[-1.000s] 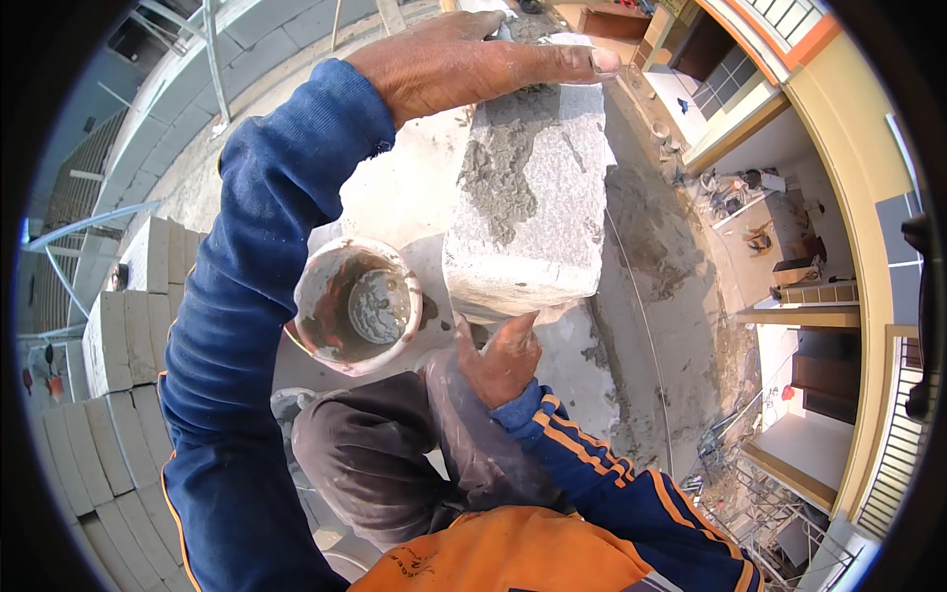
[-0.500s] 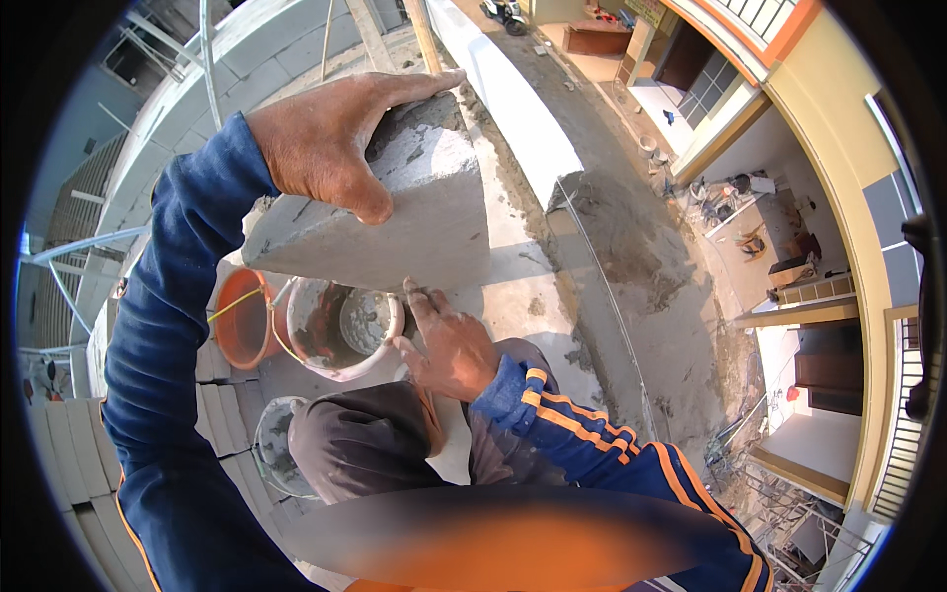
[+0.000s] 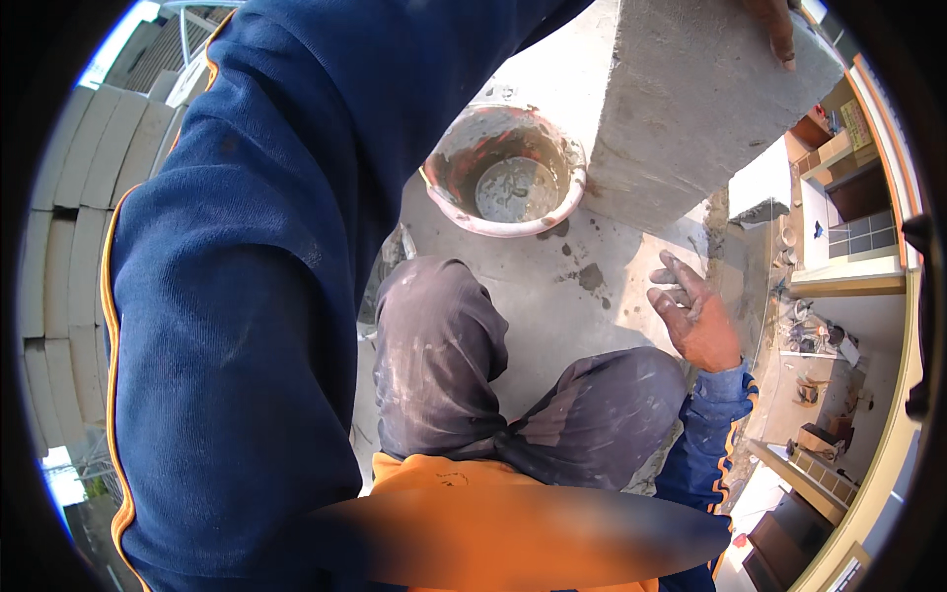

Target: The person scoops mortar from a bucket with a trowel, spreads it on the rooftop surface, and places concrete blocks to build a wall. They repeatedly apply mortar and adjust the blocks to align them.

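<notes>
My left hand [image 3: 774, 35] is at the top, its fingers over the upper edge of a grey block [image 3: 691, 113] with a rough face, gripping it. My left sleeve fills much of the left side. Below the block, my right hand [image 3: 695, 316] is open and empty, fingers apart and loosely bent, beside my right knee. Left of the block stands a round bucket [image 3: 505, 222] with a pale rim and some grey mortar or water inside. My bent legs [image 3: 434, 355] are beneath me on the concrete floor [image 3: 552, 316].
Stacks of pale blocks [image 3: 74, 148] line the far left. A white block [image 3: 750, 187] lies right of the grey one. At the far right, curved by the lens, are a yellow building front [image 3: 838, 281] with doorways and some clutter [image 3: 819, 335] on its floor.
My left arm has reached further up and right, turning the grey block with it. My right hand has come away from the block, down and right. The view has shifted.
</notes>
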### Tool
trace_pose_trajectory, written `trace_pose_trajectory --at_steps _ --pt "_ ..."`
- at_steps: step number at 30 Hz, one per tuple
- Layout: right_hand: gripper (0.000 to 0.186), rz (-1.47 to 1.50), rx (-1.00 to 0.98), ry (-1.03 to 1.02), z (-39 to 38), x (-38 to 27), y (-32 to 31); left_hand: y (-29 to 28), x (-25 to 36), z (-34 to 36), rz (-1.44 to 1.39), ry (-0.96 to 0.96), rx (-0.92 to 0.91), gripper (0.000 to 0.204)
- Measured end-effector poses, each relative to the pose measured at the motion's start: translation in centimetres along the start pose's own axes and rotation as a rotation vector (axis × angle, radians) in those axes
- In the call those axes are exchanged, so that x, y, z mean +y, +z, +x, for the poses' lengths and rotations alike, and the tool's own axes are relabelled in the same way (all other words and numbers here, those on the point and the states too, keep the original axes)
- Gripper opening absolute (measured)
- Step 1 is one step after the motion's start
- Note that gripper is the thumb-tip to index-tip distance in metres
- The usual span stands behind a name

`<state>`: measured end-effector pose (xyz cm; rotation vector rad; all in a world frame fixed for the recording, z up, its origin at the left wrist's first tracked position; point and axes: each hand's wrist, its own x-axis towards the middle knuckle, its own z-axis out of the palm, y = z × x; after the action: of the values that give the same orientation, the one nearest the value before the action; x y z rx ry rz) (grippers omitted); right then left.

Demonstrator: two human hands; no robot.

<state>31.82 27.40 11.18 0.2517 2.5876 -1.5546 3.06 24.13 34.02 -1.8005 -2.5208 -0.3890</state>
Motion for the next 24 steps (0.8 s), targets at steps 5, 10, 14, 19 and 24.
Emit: trace_pose_trajectory --at_steps 5,10,14,19,24 --pt "0.057 -0.193 -0.204 -0.144 2.7 -3.0 2.2 0.7 -0.4 -0.8 0.006 -0.008 -0.027 0.090" --pt "0.051 -0.365 -0.356 -0.344 7.6 -6.9 5.3 1.1 0.0 -1.0 0.035 0.063 -0.100 0.082" --pt "0.050 -0.448 -0.417 -0.419 10.1 -9.0 6.7 -0.3 -0.3 -3.7 0.098 0.148 -0.120 0.076" --pt "0.048 -0.480 -0.416 -0.540 12.2 -10.8 10.6 -1.0 -6.1 -15.3 0.164 0.192 0.146 0.068" --pt "0.048 -0.436 -0.370 -0.640 16.0 -12.9 16.8 6.0 -11.2 -41.1 0.240 -0.660 0.732 0.056"
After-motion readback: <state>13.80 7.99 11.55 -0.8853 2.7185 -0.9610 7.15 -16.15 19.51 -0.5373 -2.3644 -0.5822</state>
